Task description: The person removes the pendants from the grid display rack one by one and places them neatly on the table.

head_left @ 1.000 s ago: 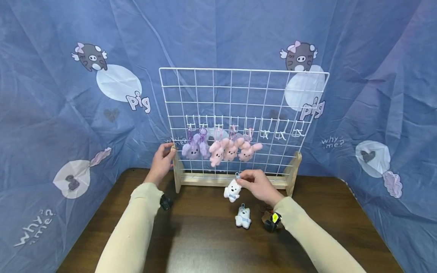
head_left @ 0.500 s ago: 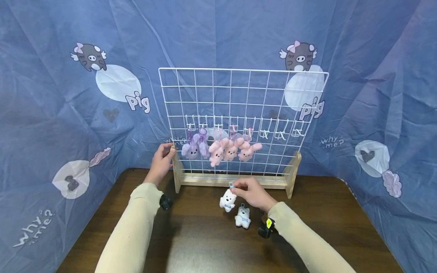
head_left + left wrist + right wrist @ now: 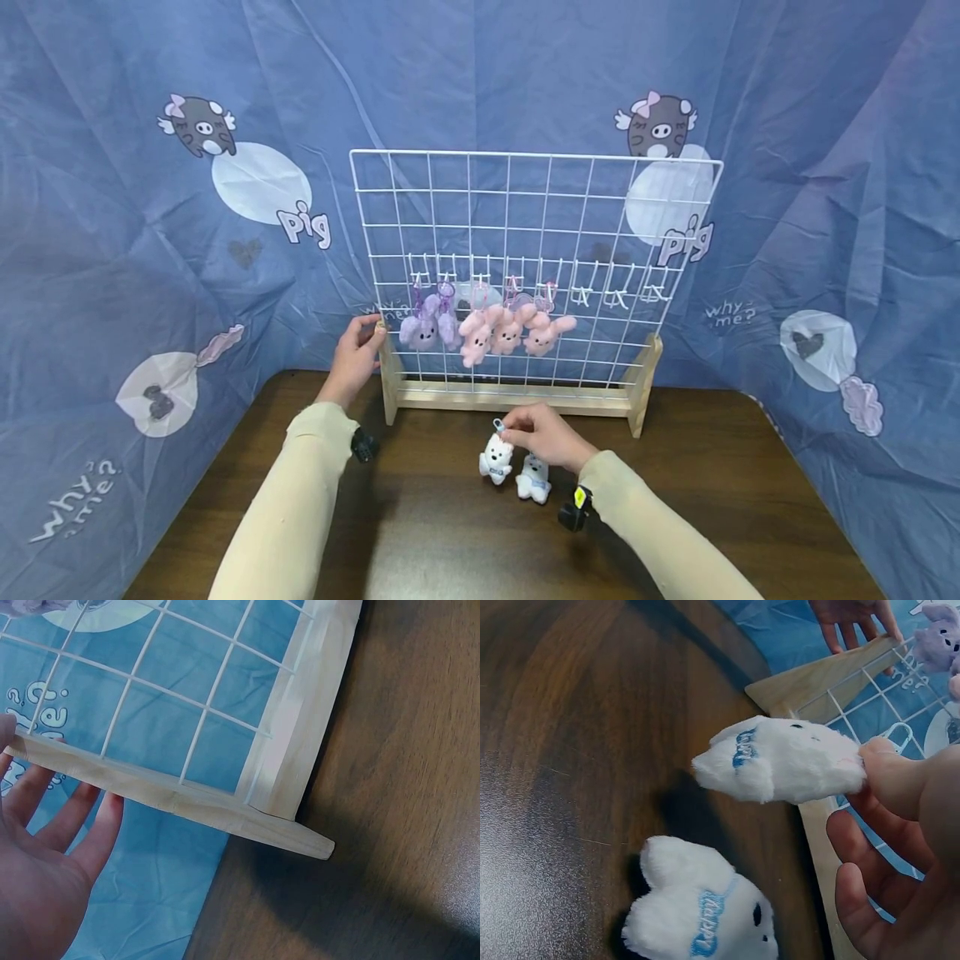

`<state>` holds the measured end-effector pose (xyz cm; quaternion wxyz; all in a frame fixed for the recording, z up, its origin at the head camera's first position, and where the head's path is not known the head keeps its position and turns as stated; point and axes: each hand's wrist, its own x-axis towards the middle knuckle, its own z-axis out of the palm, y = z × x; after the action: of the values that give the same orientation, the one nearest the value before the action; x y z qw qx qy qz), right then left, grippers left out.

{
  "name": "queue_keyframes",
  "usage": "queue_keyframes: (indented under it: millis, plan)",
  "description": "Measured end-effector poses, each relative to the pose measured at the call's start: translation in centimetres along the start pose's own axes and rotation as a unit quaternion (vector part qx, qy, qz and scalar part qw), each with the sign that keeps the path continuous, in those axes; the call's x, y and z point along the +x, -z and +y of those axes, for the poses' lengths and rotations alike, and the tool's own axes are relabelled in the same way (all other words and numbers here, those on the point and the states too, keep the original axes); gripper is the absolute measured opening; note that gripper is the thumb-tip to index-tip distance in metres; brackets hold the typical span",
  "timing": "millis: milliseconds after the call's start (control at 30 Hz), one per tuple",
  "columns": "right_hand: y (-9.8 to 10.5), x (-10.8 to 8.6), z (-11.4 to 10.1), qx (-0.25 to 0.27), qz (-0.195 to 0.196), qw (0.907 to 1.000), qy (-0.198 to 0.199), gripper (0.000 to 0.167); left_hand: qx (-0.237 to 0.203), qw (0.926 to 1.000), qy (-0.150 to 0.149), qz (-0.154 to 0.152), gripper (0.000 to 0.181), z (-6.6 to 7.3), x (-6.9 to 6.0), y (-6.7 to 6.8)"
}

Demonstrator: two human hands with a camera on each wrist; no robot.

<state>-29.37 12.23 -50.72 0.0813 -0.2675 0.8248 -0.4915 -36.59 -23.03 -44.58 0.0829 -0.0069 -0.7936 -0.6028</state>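
Your right hand [image 3: 546, 435] pinches a white bear [image 3: 496, 460] near its head, thumb against fingers, with the blue clip [image 3: 498, 426] poking out past your grip. You hold the bear over the table [image 3: 442, 542], in front of the rack [image 3: 517, 400]; whether its feet touch the wood, I cannot tell. Blue lettering shows on its chest.

A second bear [image 3: 533, 480] lies face up on the table just beside it, the two apart, its top partly covered by your right hand in the head view.

Your left hand [image 3: 354, 354] grips the rack's left post [image 3: 390, 379], your thumb on one side and your fingers on the other. Close to that hand, two purple plushes [image 3: 423, 333] hang from the grid, then three pink plushes [image 3: 477, 335]. Three more white hooks [image 3: 617, 297] sit to their right. Blue printed cloth [image 3: 525, 75] hangs behind the rack.
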Motion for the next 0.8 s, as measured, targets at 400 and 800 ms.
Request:
queue_keyframes:
  millis: [400,800]
  plan:
    - [-1.3,0.7,0.8,-0.063,-0.021,0.9978,0.006,0.006,-0.001,1.0000,0.001,-0.005,0.045,-0.2,0.0,0.1]
    - [-2.9,1.3,0.8,-0.118,-0.021,0.9927,0.003,0.007,0.007,1.0000,0.000,-0.001,0.044,0.0,0.0,0.0]
